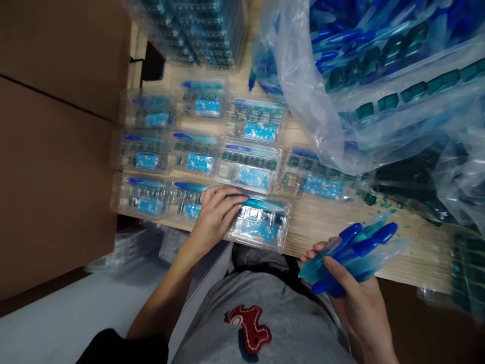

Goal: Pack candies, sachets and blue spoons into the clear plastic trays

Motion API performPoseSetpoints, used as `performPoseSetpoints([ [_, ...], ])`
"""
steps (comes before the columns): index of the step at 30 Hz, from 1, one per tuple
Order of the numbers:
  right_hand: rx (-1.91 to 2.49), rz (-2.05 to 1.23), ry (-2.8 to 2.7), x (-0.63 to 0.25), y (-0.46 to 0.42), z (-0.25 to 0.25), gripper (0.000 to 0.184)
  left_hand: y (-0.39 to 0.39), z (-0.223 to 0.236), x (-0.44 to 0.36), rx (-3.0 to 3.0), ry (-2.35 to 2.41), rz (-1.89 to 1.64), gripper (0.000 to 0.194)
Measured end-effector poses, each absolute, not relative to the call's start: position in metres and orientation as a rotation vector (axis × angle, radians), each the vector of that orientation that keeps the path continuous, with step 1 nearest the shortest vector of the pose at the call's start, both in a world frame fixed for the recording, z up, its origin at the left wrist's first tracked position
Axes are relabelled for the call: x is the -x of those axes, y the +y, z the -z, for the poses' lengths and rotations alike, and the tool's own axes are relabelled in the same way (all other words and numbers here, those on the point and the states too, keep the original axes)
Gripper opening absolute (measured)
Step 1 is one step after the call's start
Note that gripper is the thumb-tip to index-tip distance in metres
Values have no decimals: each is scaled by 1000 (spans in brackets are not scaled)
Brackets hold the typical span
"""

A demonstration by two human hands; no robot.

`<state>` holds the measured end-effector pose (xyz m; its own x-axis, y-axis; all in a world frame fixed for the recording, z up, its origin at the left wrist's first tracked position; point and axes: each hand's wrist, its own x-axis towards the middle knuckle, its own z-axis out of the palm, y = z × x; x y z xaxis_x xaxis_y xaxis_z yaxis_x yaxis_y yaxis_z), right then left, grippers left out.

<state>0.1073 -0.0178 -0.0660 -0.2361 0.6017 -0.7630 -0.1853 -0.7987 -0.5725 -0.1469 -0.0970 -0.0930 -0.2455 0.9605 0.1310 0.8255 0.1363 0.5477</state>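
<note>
My left hand (222,212) reaches over the front clear plastic tray (261,222), its fingers together on the blue end of a slim pen-shaped piece (265,203) lying along the tray's upper slot. Below that piece the tray holds dark teal square blocks and a light-blue patterned packet (259,231). My right hand (352,288) is closed round a bunch of similar slim pieces (364,242), with solid blue ends and see-through teal bodies, held near the table's front edge.
Several filled clear trays (248,169) lie in rows to the left and behind. Tall tray stacks (204,35) stand at the back. A large plastic bag (303,76) of blue pieces fills the back right. Teal crumbs (386,202) lie beside it. Brown panels (56,151) stand left.
</note>
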Motion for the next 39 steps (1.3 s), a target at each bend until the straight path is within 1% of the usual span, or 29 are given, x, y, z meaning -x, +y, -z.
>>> performPoseSetpoints([
  [3,1490,-2169,-516,-105,-20,65,27,-95,90,139,-1717,2249,-805,19],
  [5,1480,-2228,-506,-100,-21,63,28,-92,80,129,-1645,2175,-901,21],
  [8,1413,-2306,-537,-89,-20,58,27,-84,60,110,-1425,1847,-1050,24],
  [11,1313,-2372,-614,-80,-18,52,29,-73,44,93,-1131,1541,-1099,18],
  [14,1298,-2390,-606,-76,-14,45,32,-65,38,86,-823,1333,-1129,16],
  [15,1313,-2395,-593,-75,-13,42,32,-63,37,85,-737,1274,-1139,18],
  [18,1421,-2393,-635,-75,-8,34,32,-60,38,89,-596,1197,-1151,34],
  [19,1464,-2392,-685,-75,-7,32,32,-60,37,92,-583,1212,-1142,37],
  [20,1501,-2395,-739,-75,-6,31,33,-59,37,96,-575,1233,-1129,36],
  [22,1532,-2417,-814,-76,-4,30,35,-60,37,105,-578,1264,-1114,26],
  [24,1522,-2433,-836,-77,-3,32,35,-60,37,115,-606,1256,-1172,22],
  [28,1504,-2370,-852,-81,-1,38,34,-63,38,128,-680,1275,-1290,26],
  [30,1517,-2280,-868,-84,-1,42,33,-63,38,130,-705,1319,-1244,24],
  [34,1453,-2131,-878,-92,2,51,28,-64,36,132,-865,1412,-1035,13],
  [37,1395,-2131,-879,-92,5,54,22,-64,34,142,-1104,1455,-899,11],
  [39,1379,-2175,-856,-90,7,54,19,-61,36,156,-1222,1530,-898,11],
])
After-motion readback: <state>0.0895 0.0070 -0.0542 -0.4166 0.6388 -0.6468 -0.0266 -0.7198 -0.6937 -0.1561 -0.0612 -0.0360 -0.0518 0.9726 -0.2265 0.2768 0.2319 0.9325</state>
